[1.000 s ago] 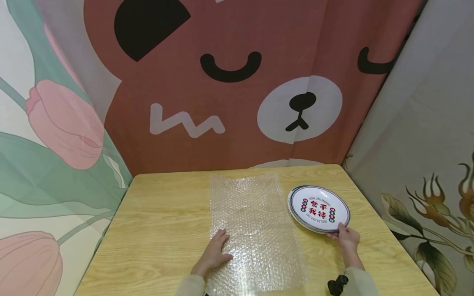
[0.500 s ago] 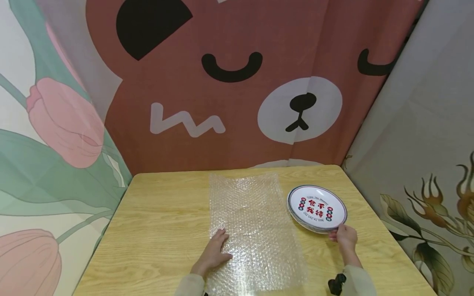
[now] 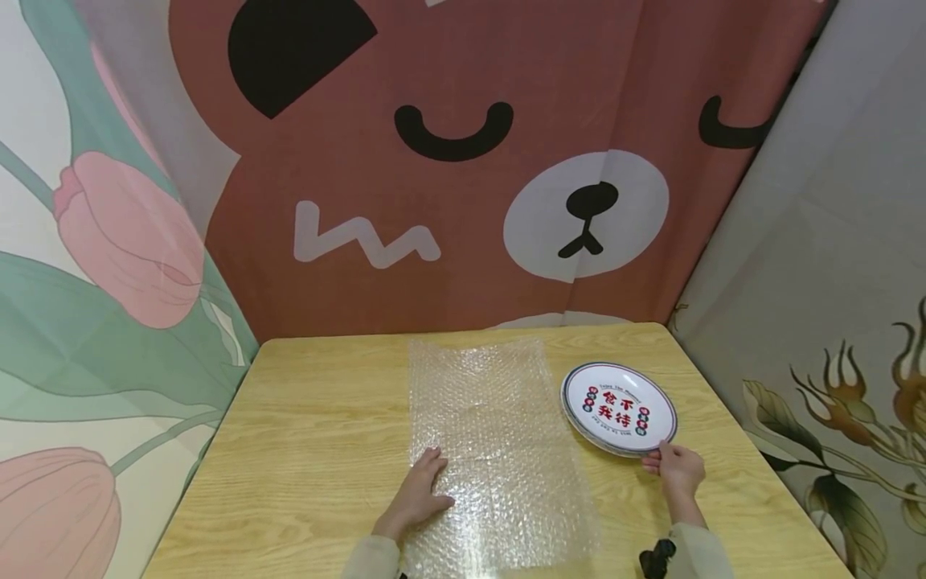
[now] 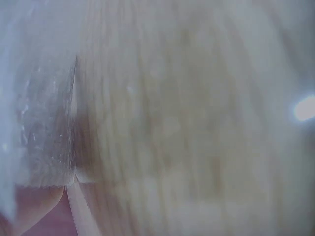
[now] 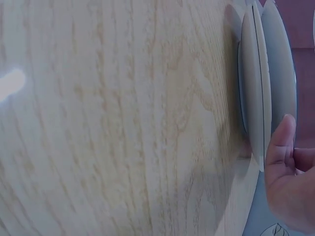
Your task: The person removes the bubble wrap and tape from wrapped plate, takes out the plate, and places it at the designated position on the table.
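A sheet of clear bubble wrap (image 3: 499, 450) lies flat on the table. My left hand (image 3: 418, 497) rests on its left edge, fingers extended and thumb pointing right. To the right of the sheet sits a stack of round plates. The top plate (image 3: 615, 378) is white with a dark blue rim and red characters. With thumb and fingers, my right hand (image 3: 677, 468) pinches the near right rim of this plate. In the right wrist view, the top plate (image 5: 280, 64) stands slightly apart from the plates (image 5: 255, 93) beneath it, with a fingertip against its underside.
The wooden table (image 3: 311, 450) reaches back to a brown curtain (image 3: 347, 297) with a bear print. Flowered curtains (image 3: 108, 362) hang at the left, and more at the right (image 3: 781, 338). The left wrist view is blurred, showing wrap beside wood grain.
My right hand has shifted the top plate slightly left, more squarely over the plates below. Its thumb has slid back toward the rim's edge. The left hand and the bubble wrap stay put.
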The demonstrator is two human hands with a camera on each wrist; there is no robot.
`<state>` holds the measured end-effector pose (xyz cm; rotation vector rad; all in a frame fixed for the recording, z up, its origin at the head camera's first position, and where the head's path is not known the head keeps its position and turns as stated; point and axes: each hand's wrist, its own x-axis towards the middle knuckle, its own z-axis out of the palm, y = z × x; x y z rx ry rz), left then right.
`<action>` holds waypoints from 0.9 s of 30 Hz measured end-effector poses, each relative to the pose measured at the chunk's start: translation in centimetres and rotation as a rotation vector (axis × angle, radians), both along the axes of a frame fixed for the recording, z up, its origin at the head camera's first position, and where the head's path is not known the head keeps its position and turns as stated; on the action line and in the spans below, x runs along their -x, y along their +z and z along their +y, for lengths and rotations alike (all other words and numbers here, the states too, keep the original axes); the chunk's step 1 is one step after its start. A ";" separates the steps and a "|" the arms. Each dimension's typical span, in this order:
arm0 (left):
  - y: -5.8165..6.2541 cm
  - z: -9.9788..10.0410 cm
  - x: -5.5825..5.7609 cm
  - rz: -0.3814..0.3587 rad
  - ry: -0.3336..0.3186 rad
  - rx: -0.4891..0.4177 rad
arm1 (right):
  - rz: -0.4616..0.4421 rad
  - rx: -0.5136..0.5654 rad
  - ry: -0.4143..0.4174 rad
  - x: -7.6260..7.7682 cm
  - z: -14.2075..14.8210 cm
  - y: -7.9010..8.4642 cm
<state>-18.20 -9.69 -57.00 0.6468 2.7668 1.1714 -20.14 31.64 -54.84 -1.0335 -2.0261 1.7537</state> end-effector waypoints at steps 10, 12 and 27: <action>-0.4 0.0 0.1 -0.013 0.006 0.007 | 0.040 0.046 -0.020 -0.1 0.2 -0.5; -0.6 0.0 0.2 -0.009 0.006 0.014 | 0.053 0.062 -0.017 -0.2 0.3 -0.6; -0.8 0.4 -0.3 0.065 0.003 0.181 | 0.164 -0.418 -0.084 0.6 1.0 -2.6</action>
